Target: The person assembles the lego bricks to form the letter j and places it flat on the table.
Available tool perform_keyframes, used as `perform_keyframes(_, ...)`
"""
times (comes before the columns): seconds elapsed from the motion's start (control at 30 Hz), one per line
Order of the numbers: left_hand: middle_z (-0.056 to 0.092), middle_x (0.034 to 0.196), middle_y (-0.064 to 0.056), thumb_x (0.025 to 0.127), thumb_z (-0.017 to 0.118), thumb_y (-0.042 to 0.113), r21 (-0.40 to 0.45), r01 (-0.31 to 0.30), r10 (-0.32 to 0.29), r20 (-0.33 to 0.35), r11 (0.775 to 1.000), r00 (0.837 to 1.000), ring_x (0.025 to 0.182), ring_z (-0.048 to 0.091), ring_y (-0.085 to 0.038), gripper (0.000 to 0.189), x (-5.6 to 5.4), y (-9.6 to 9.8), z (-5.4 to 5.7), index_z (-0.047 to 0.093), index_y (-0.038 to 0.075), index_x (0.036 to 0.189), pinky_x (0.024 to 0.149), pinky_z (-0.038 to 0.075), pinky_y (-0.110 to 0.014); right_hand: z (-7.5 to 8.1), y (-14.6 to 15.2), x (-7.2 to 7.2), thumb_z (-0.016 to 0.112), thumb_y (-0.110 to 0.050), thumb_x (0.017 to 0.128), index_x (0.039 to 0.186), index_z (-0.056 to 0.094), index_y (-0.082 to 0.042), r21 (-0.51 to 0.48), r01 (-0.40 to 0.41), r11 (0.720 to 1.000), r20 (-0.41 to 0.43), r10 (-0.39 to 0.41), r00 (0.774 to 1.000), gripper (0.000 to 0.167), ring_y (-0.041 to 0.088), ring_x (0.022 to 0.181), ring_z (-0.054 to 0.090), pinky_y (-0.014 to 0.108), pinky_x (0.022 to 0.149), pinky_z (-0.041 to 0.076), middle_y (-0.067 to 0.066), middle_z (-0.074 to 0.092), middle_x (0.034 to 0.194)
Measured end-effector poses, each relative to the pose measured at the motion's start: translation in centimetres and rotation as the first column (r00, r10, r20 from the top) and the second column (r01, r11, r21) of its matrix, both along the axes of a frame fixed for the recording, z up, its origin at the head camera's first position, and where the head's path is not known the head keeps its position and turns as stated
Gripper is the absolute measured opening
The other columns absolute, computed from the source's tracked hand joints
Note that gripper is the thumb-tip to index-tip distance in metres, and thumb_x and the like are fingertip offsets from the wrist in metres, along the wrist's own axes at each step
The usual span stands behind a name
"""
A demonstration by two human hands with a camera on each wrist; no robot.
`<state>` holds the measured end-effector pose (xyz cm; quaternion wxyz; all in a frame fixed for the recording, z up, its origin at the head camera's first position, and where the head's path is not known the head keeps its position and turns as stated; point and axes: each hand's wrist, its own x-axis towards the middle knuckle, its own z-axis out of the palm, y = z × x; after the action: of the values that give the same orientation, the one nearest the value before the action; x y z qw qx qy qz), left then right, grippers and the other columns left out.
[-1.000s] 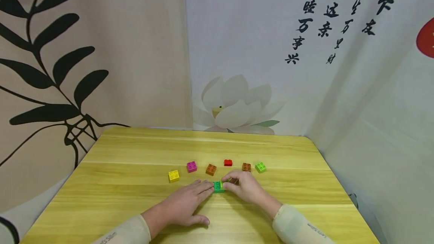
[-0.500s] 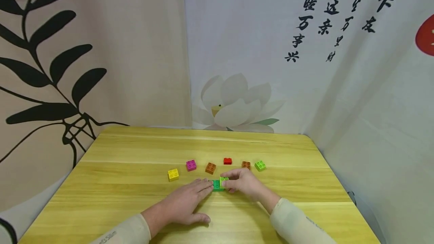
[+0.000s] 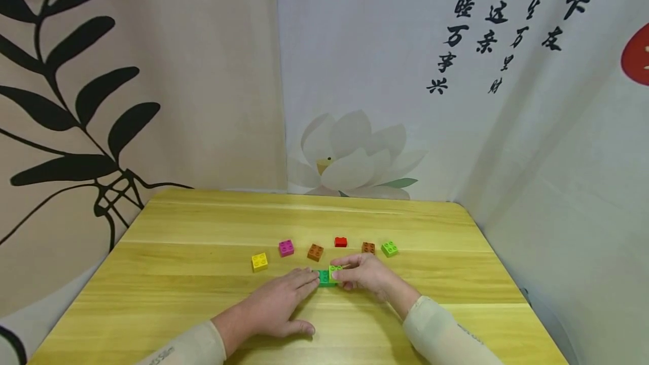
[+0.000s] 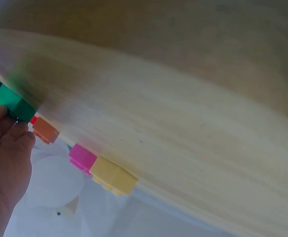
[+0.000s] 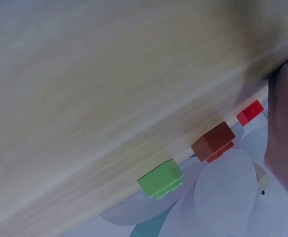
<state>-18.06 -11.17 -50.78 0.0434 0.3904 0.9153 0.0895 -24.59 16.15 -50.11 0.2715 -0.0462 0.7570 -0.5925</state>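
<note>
A dark green toy building brick [image 3: 323, 278] lies on the table in front of me. My left hand [image 3: 276, 304] rests flat from the left, its straight fingertips touching the brick's left side; the left wrist view also shows these fingers against the green brick [image 4: 16, 104]. On the right part of the green brick stands a lime green brick [image 3: 334, 272], pinched between thumb and forefinger of my right hand [image 3: 366, 276]. Whether the two bricks are fully pressed together cannot be told. In the right wrist view the hand [image 5: 287, 123] shows only at the edge, its fingertips out of sight.
Behind the hands, loose bricks form a rough row on the wooden table [image 3: 203, 297]: yellow [image 3: 259, 262], magenta [image 3: 286, 248], brown [image 3: 315, 252], red [image 3: 341, 242], another brown [image 3: 368, 248], partly behind the right hand, and lime green [image 3: 389, 249]. Printed curtains hang beyond the table's far edge.
The lime green brick, mostly covered by the right fingers a second ago, now shows its studded top. My right fingers have shifted slightly on it; the left hand has stayed put.
</note>
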Motion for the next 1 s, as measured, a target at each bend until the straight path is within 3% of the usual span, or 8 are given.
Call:
perform_keyframes(0.4, 0.040, 0.172, -0.008, 0.096, 0.056, 0.077, 0.013, -0.007, 0.007, 0.003, 1.000, 1.000, 0.159, 0.040, -0.034, 0.097, -0.1, 0.2, 0.1, 0.041, 0.010, 0.164, 0.127, 0.036, -0.053, -0.2, 0.4, 0.1, 0.084, -0.015, 0.093, 0.133, 0.073, -0.002, -0.021, 0.001, 1.000, 0.012, -0.001, 1.000, 0.043, 0.015, 0.080, 0.071, 0.027, 0.074, 0.061, 0.010, 0.079, 0.105)
perform_keyframes(0.53, 0.052, 0.164, -0.009, 0.097, 0.065, 0.066, 0.048, -0.054, 0.059, -0.110, 0.997, 0.992, 0.154, 0.046, -0.036, 0.082, -0.7, -0.5, 0.4, 0.054, 0.010, 0.156, 0.128, 0.033, -0.059, -0.2, 0.3, 0.0, 0.085, -0.017, 0.093, 0.133, 0.073, -0.003, -0.020, 0.000, 1.000, 0.011, 0.000, 1.000, 0.044, 0.015, 0.081, 0.071, 0.028, 0.075, 0.061, 0.009, 0.079, 0.105)
perform_keyframes(0.6, 0.062, 0.154, -0.011, 0.096, 0.070, 0.061, 0.055, -0.131, 0.140, -0.225, 0.990, 0.964, 0.147, 0.053, -0.037, 0.072, -1.4, -1.4, 0.5, 0.062, 0.010, 0.147, 0.126, 0.034, -0.061, -0.1, 0.3, 0.0, 0.085, -0.017, 0.093, 0.133, 0.073, -0.003, -0.020, -0.002, 1.000, 0.011, 0.002, 1.000, 0.044, 0.015, 0.082, 0.071, 0.028, 0.075, 0.061, 0.009, 0.079, 0.105)
perform_keyframes(0.67, 0.069, 0.141, -0.012, 0.093, 0.075, 0.058, 0.076, -0.244, 0.256, -0.325, 0.967, 0.911, 0.138, 0.060, -0.038, 0.065, -2.2, -2.6, 0.6, 0.069, 0.010, 0.136, 0.123, 0.037, -0.063, -0.1, 0.2, 0.0, 0.085, -0.018, 0.093, 0.133, 0.073, -0.004, -0.019, -0.001, 1.000, 0.010, 0.001, 1.000, 0.044, 0.015, 0.082, 0.071, 0.028, 0.075, 0.061, 0.009, 0.078, 0.105)
perform_keyframes(0.73, 0.074, 0.131, -0.012, 0.090, 0.080, 0.055, 0.106, -0.367, 0.380, -0.363, 0.924, 0.851, 0.130, 0.063, -0.038, 0.059, -2.9, -4.0, 0.7, 0.073, 0.010, 0.127, 0.120, 0.040, -0.063, -0.1, 0.2, 0.0, 0.085, -0.017, 0.093, 0.133, 0.073, -0.003, -0.019, 0.000, 1.000, 0.008, 0.000, 1.000, 0.044, 0.015, 0.082, 0.071, 0.028, 0.075, 0.061, 0.009, 0.078, 0.106)
perform_keyframes(0.8, 0.077, 0.124, -0.010, 0.086, 0.086, 0.053, 0.136, -0.448, 0.467, -0.338, 0.883, 0.817, 0.125, 0.065, -0.037, 0.056, -3.5, -5.4, 0.8, 0.075, 0.012, 0.123, 0.119, 0.040, -0.064, -0.1, 0.1, 0.0, 0.085, -0.017, 0.093, 0.133, 0.073, -0.003, -0.018, -0.002, 1.000, 0.005, 0.002, 1.000, 0.044, 0.015, 0.082, 0.071, 0.028, 0.075, 0.061, 0.009, 0.078, 0.106)
perform_keyframes(0.9, 0.081, 0.117, -0.009, 0.082, 0.090, 0.050, 0.159, -0.493, 0.518, -0.271, 0.856, 0.812, 0.122, 0.066, -0.037, 0.054, -3.9, -6.9, 0.7, 0.078, 0.014, 0.120, 0.118, 0.037, -0.068, 0.0, 0.1, 0.1, 0.085, -0.017, 0.093, 0.133, 0.073, -0.003, -0.017, -0.003, 1.000, 0.009, 0.003, 1.000, 0.044, 0.016, 0.081, 0.071, 0.028, 0.075, 0.061, 0.009, 0.078, 0.105)
perform_keyframes(1.0, 0.082, 0.112, -0.007, 0.081, 0.091, 0.048, 0.159, -0.479, 0.505, -0.244, 0.863, 0.828, 0.120, 0.067, -0.038, 0.050, -4.0, -7.6, 0.5, 0.080, 0.015, 0.117, 0.118, 0.035, -0.071, 0.0, 0.1, 0.0, 0.085, -0.018, 0.093, 0.133, 0.073, -0.004, -0.016, -0.006, 1.000, 0.008, 0.006, 1.000, 0.044, 0.016, 0.081, 0.071, 0.028, 0.074, 0.060, 0.008, 0.078, 0.104)
